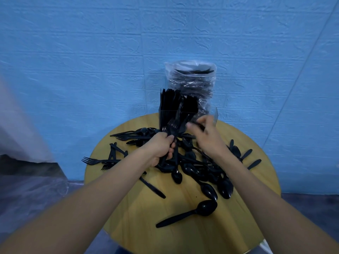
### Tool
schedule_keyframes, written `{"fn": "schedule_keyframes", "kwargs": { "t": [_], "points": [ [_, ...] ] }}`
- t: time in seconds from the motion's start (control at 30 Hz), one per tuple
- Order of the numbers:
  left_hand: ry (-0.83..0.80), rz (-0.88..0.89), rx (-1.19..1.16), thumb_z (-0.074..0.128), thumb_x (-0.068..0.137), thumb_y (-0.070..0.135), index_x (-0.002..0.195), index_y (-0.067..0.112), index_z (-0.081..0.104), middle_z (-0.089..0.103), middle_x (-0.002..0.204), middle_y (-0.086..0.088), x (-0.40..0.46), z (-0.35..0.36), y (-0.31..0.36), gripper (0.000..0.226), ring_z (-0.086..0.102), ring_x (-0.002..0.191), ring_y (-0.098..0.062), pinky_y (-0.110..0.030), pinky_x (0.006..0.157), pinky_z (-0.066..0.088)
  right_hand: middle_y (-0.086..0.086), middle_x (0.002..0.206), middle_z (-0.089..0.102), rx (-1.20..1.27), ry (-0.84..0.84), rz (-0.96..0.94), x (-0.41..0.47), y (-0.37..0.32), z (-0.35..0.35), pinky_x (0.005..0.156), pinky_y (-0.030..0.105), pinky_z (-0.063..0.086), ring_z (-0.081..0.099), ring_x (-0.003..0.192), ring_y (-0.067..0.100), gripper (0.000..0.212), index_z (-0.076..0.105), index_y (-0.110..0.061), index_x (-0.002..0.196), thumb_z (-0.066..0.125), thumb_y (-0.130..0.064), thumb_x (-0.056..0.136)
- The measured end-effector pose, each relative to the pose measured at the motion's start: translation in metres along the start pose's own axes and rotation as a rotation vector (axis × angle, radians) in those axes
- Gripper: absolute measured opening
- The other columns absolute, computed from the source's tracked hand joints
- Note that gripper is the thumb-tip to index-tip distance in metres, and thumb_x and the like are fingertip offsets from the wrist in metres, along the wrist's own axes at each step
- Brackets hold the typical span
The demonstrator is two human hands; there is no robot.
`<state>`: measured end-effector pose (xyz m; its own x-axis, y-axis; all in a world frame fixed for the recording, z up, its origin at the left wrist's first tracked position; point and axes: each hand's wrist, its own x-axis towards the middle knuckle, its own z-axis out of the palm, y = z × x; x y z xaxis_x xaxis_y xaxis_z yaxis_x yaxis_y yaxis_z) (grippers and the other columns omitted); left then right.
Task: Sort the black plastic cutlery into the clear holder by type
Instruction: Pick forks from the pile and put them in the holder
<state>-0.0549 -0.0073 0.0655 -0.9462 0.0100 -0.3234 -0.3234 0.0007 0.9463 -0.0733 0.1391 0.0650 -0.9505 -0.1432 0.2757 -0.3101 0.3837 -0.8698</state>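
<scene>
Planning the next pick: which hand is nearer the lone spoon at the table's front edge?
Roughly even, the right hand perhaps slightly nearer. Both hands are up by the clear holder, well behind the spoon; the left hand grips a bundle of forks.

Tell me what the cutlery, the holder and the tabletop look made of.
Cutlery, e.g. the near spoon: black moulded plastic, glossy, with highlights on the bowl.
Holder: clear rigid sheet, probably acrylic; its edges show and the cutlery inside is visible through it.
Tabletop: yellow-tan wood-grain surface, matte; could be laminate or veneer, cannot tell.
</scene>
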Motion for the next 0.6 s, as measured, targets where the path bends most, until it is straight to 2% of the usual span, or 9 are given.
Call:
{"fn": "schedule_keyframes", "kwargs": {
  "t": [0.07,0.13,0.23,0.37,0.4,0.43,0.5,0.53,0.6],
  "points": [
    [0.036,0.086,0.102,0.032,0.103,0.019,0.079,0.013,0.044,0.043,0.065,0.000,0.004,-0.003,-0.003,0.027,0.036,0.052,-0.009,-0.016,0.039,0.036,0.005,0.089,0.048,0.320,0.008,0.245,0.004,-0.009,-0.005,0.045,0.020,0.031,0.041,0.056,0.010,0.025,0.033,-0.015,0.107,0.040,-0.038,0.099],
    [0.054,0.172,0.193,0.032,0.103,0.019,0.080,0.014,0.042,0.043,0.068,-0.001,0.005,-0.004,-0.006,0.026,0.037,0.055,-0.010,-0.019,0.044,0.037,0.006,0.079,0.043,0.520,0.056,0.372,0.004,-0.015,-0.001,0.039,0.018,0.028,0.037,0.049,0.010,0.018,0.036,-0.015,0.100,0.036,-0.033,0.102],
    [0.087,0.270,0.295,0.032,0.103,0.019,0.079,0.015,0.040,0.044,0.070,-0.001,0.002,-0.004,-0.010,0.026,0.039,0.057,-0.011,-0.021,0.049,0.039,0.004,0.070,0.044,0.646,0.131,0.484,0.001,-0.019,0.013,0.044,0.021,0.040,0.042,0.053,0.012,0.023,0.044,-0.011,0.084,0.041,-0.025,0.102],
    [0.092,0.345,0.356,0.032,0.103,0.020,0.082,0.015,0.041,0.046,0.072,-0.002,-0.003,-0.004,-0.014,0.023,0.041,0.059,-0.010,-0.022,0.052,0.041,0.012,0.077,0.066,0.764,0.114,0.490,-0.002,-0.022,0.025,0.068,0.041,0.058,0.062,0.066,0.025,0.017,0.062,-0.004,0.084,0.059,-0.019,0.093],
    [0.093,0.358,0.366,0.032,0.103,0.020,0.082,0.015,0.041,0.046,0.072,-0.002,-0.004,-0.003,-0.015,0.023,0.042,0.059,-0.010,-0.023,0.052,0.041,0.013,0.081,0.068,0.813,0.128,0.493,-0.002,-0.023,0.027,0.065,0.040,0.059,0.064,0.066,0.025,0.015,0.065,-0.003,0.088,0.062,-0.018,0.091],
    [0.098,0.371,0.379,0.032,0.103,0.020,0.082,0.014,0.041,0.047,0.072,-0.002,-0.005,-0.003,-0.016,0.023,0.042,0.059,-0.011,-0.024,0.053,0.041,0.011,0.082,0.069,0.840,0.155,0.492,-0.003,-0.024,0.030,0.055,0.032,0.057,0.063,0.058,0.019,0.014,0.067,-0.003,0.091,0.064,-0.017,0.090],
    [0.104,0.388,0.392,0.032,0.102,0.021,0.082,0.013,0.040,0.047,0.073,-0.003,-0.007,-0.001,-0.018,0.023,0.043,0.060,-0.012,-0.027,0.054,0.042,0.005,0.072,0.064,0.773,0.237,0.463,-0.002,-0.023,0.035,0.037,0.018,0.040,0.047,0.038,0.006,0.011,0.068,-0.005,0.091,0.066,-0.016,0.088],
    [0.100,0.390,0.387,0.032,0.102,0.021,0.081,0.014,0.039,0.047,0.072,-0.003,-0.008,0.000,-0.019,0.024,0.043,0.060,-0.013,-0.027,0.054,0.042,0.003,0.070,0.061,0.711,0.272,0.438,-0.001,-0.020,0.037,0.036,0.016,0.035,0.042,0.037,0.004,0.008,0.067,-0.007,0.089,0.067,-0.015,0.088],
    [0.085,0.392,0.378,0.032,0.102,0.022,0.079,0.015,0.038,0.046,0.071,-0.002,-0.010,0.001,-0.020,0.025,0.042,0.057,-0.012,-0.026,0.051,0.040,0.003,0.073,0.054,0.610,0.323,0.391,0.002,-0.015,0.040,0.040,0.016,0.037,0.044,0.045,0.005,0.012,0.061,-0.009,0.089,0.071,-0.014,0.084]
  ]
}}
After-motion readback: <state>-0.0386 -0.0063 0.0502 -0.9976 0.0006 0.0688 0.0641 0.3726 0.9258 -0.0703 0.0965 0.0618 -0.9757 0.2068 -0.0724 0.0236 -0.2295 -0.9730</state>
